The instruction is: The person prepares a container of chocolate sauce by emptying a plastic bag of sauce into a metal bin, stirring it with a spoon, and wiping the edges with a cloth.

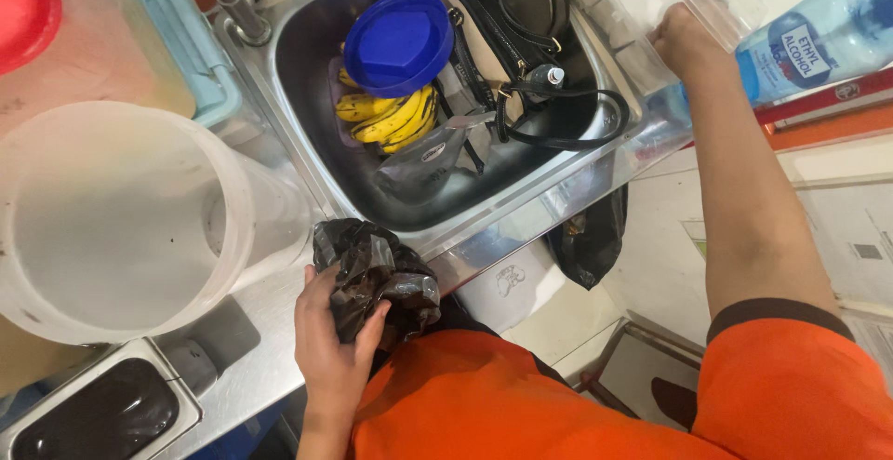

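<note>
Black crumpled plastic bag (pixel 377 279) sits at the near edge of the steel tabletop (pixel 270 316), gripped by the left hand (pixel 333 339). Far right, the right hand (pixel 684 41) clasps a clear plastic container (pixel 642 13) beside the sink (pixel 595 158), seemingly mid-clearing.

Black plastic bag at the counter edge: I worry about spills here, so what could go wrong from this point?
1. The black plastic bag sits at the steel counter's front edge, held only by the left hand; if that hold loosens, it may drop.
2. The right hand reaches a clear container beside the sink; it could tip onto the bananas.
3. The large white bucket crowds the left side.
</note>
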